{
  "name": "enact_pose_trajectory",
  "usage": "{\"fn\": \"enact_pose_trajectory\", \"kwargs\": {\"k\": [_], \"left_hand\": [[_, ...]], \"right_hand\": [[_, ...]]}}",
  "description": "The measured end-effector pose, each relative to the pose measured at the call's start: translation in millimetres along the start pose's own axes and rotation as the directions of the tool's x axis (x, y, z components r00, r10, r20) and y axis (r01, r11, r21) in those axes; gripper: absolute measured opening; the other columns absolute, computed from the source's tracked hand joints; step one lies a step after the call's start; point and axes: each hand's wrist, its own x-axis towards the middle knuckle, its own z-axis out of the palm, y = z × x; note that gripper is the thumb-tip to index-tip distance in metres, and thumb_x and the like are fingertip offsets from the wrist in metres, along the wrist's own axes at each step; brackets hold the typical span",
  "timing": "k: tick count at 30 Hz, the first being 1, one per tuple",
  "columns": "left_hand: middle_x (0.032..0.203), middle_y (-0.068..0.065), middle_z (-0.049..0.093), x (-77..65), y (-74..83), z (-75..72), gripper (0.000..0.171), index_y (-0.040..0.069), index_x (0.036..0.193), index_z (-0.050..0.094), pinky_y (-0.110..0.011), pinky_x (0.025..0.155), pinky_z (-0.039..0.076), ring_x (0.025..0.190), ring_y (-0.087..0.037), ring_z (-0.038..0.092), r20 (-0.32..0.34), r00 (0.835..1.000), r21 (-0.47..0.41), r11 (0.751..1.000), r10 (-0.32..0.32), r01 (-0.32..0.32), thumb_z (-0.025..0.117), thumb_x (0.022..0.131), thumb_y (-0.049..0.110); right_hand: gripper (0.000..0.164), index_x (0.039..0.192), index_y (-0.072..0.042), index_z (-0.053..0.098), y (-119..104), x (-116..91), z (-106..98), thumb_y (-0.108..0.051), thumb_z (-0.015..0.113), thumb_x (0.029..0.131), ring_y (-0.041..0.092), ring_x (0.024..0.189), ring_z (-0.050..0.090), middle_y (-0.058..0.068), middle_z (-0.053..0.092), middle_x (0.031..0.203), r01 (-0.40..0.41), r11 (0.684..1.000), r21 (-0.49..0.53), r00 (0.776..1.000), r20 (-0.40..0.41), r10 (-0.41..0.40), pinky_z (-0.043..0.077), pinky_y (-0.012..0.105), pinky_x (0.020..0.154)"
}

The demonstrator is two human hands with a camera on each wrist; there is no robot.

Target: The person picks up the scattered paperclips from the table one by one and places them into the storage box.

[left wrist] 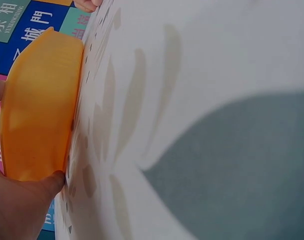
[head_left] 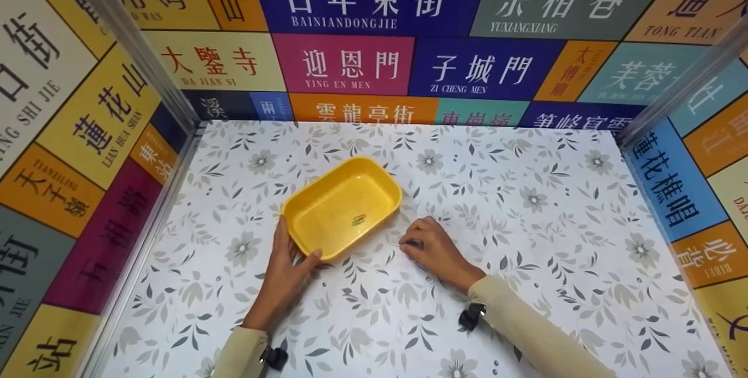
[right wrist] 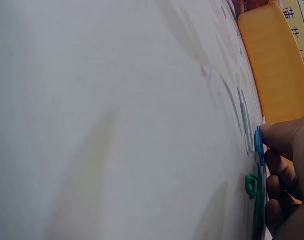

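Note:
A yellow plastic tray stands at an angle on the table, with a few small paper clips on its floor. My left hand grips its near left corner, thumb on the near side and fingers along the left end. In the left wrist view the thumb presses the tray's outer wall. To the right of the tray, my right hand is low over the table, fingers curled. The right wrist view shows a blue paper clip at its fingertips, a green clip beneath and a whitish clip beside them.
A white cloth with grey leaves and flowers covers the table. Colourful panels with printed characters wall in the back and both sides. Dark devices are strapped at both sleeve cuffs.

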Motion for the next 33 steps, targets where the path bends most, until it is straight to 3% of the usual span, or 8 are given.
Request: {"fn": "enact_pose_trajectory", "kwargs": {"k": [4, 9, 17, 25, 29, 33], "left_hand": [[0.185, 0.004, -0.004, -0.2, 0.3, 0.1, 0.112, 0.032, 0.178, -0.005, -0.042, 0.134, 0.026, 0.168, -0.030, 0.021, 0.000, 1.000, -0.005, 1.000, -0.005, 0.005, 0.077, 0.104, 0.017], [0.185, -0.001, -0.008, 0.2, 0.6, -0.4, 0.114, 0.025, 0.178, -0.008, -0.044, 0.134, 0.027, 0.168, -0.033, 0.020, 0.005, 1.000, 0.013, 1.000, -0.004, 0.004, 0.078, 0.104, 0.019], [0.185, 0.003, -0.006, 0.4, 1.9, -0.4, 0.115, 0.028, 0.178, -0.008, -0.041, 0.134, 0.026, 0.168, -0.030, 0.021, 0.003, 1.000, -0.009, 1.000, -0.014, 0.014, 0.078, 0.103, 0.016], [0.185, 0.004, -0.006, 0.0, 0.9, 1.0, 0.115, 0.028, 0.178, -0.008, -0.044, 0.136, 0.020, 0.168, -0.030, 0.020, -0.003, 1.000, -0.015, 1.000, -0.020, 0.020, 0.079, 0.103, 0.019], [0.185, 0.005, -0.006, -0.5, 1.2, 0.9, 0.116, 0.030, 0.178, -0.008, -0.043, 0.136, 0.018, 0.169, -0.028, 0.018, 0.004, 1.000, -0.026, 0.999, -0.029, 0.029, 0.078, 0.103, 0.018], [0.184, 0.008, -0.005, -0.6, 3.0, 0.6, 0.116, 0.033, 0.177, -0.009, -0.042, 0.136, 0.018, 0.169, -0.026, 0.018, 0.008, 0.999, -0.034, 0.998, -0.045, 0.046, 0.078, 0.103, 0.019]], "right_hand": [[0.004, 0.093, -0.008, 0.085, -0.1, 0.6, 1.0, -0.005, 0.086, 0.095, 0.024, 0.096, 0.060, 0.003, 0.072, 0.096, 0.014, 1.000, -0.028, 1.000, -0.016, -0.014, 0.052, 0.040, 0.086], [0.007, 0.090, -0.010, 0.083, -2.6, 1.0, -0.3, -0.006, 0.085, 0.095, 0.021, 0.095, 0.059, 0.001, 0.071, 0.095, -0.034, 0.999, -0.028, 0.999, -0.014, 0.034, 0.052, 0.038, 0.086], [0.006, 0.092, -0.011, 0.085, -8.7, 2.1, -8.5, -0.005, 0.085, 0.094, 0.022, 0.097, 0.062, -0.003, 0.072, 0.096, -0.129, 0.988, 0.090, 0.991, -0.017, 0.131, 0.051, 0.033, 0.087], [0.008, 0.093, -0.011, 0.085, -11.7, 3.7, -18.2, -0.004, 0.085, 0.095, 0.021, 0.094, 0.062, -0.003, 0.074, 0.094, -0.127, 0.981, 0.150, 0.992, -0.001, 0.128, 0.048, 0.027, 0.084], [0.009, 0.092, -0.010, 0.084, -14.0, 6.7, -23.2, -0.001, 0.083, 0.094, 0.025, 0.093, 0.063, -0.001, 0.074, 0.094, -0.107, 0.984, 0.144, 0.994, 0.002, 0.108, 0.049, 0.029, 0.082], [0.009, 0.093, -0.013, 0.084, -19.8, 12.4, -29.8, -0.005, 0.082, 0.097, 0.030, 0.096, 0.064, -0.004, 0.073, 0.097, -0.143, 0.979, 0.145, 0.990, 0.033, 0.139, 0.051, 0.035, 0.082]]}}
